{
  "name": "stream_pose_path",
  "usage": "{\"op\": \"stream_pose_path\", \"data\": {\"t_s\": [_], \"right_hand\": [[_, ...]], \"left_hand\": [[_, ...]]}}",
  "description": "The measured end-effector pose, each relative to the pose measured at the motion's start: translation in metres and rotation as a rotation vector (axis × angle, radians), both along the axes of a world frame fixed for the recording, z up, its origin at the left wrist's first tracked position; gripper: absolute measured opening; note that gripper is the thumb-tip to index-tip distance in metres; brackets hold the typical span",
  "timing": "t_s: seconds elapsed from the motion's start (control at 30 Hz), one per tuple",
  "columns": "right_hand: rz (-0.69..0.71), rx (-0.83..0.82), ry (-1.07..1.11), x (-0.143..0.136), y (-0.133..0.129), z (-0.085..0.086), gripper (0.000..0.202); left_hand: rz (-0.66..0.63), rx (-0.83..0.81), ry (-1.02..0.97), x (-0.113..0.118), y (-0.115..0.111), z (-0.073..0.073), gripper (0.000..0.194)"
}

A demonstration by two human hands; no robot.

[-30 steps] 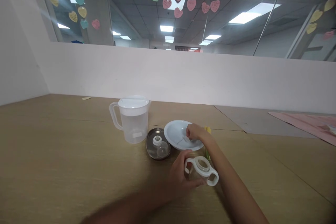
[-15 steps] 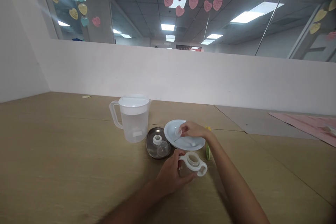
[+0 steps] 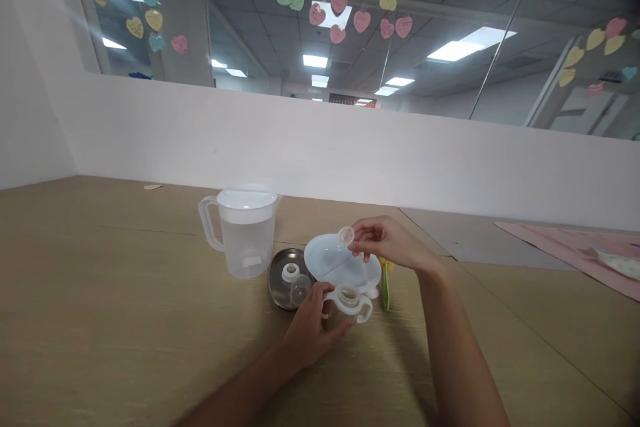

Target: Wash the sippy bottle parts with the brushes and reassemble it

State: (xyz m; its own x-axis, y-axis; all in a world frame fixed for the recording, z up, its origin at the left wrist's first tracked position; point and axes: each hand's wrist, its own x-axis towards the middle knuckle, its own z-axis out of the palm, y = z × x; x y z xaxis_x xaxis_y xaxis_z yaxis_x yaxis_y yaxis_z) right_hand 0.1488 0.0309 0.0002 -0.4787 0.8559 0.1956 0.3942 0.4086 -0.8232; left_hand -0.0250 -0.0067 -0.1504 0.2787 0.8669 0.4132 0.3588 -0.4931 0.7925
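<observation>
My left hand is wrapped round a small clear bottle with a white two-handled collar and an open top. Above the white plate, my right hand pinches a small round translucent piece, too small to name surely. The plate holds some whitish stuff near its right edge. Left of the bottle lies a metal tray with a white ring holding a nipple and a clear dome cap.
A lidded clear jug stands behind the tray at the left. A brush with a green handle lies right of the plate. A pink cloth is at the far right, before the white wall.
My right hand has lifted the small round piece up from the plate. My left hand and the bottle have shifted slightly. The camera view has turned a little.
</observation>
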Motion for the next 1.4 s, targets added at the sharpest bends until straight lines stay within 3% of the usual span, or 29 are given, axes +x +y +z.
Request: {"op": "stream_pose_path", "data": {"t_s": [0.23, 0.57, 0.63, 0.73, 0.83, 0.93, 1.13, 1.3, 1.4], "right_hand": [[0.021, -0.004, -0.044, -0.006, 0.009, -0.009, 0.019], [0.035, 0.044, -0.075, -0.001, 0.006, -0.004, 0.018], [0.059, 0.044, -0.116, 0.0, 0.006, -0.004, 0.017], [0.084, 0.038, -0.131, 0.0, 0.007, -0.005, 0.016], [0.07, 0.042, -0.117, 0.001, 0.01, -0.01, 0.022], [-0.029, 0.103, -0.098, 0.002, 0.014, -0.024, 0.033], [-0.299, 0.278, -0.033, 0.0, 0.009, -0.079, 0.031], [-0.389, 0.423, 0.114, -0.012, -0.004, -0.126, 0.032], [-0.363, 0.547, 0.146, -0.02, -0.007, -0.146, 0.031]], "left_hand": [[-0.014, 0.048, -0.016, 0.0, -0.004, 0.004, 0.038], [-0.031, 0.248, 0.109, -0.005, 0.005, -0.005, 0.039], [0.012, 0.355, 0.113, -0.012, 0.012, -0.008, 0.037], [0.2, 0.515, 0.11, -0.03, 0.03, -0.01, 0.027], [0.36, 0.539, 0.186, -0.051, 0.052, -0.01, 0.02], [0.447, 0.499, 0.255, -0.066, 0.073, -0.015, 0.023], [0.313, 0.292, 0.305, -0.072, 0.093, -0.034, 0.034], [0.305, 0.266, 0.3, -0.072, 0.09, -0.03, 0.027], [0.337, 0.27, 0.286, -0.074, 0.086, -0.026, 0.025]]}}
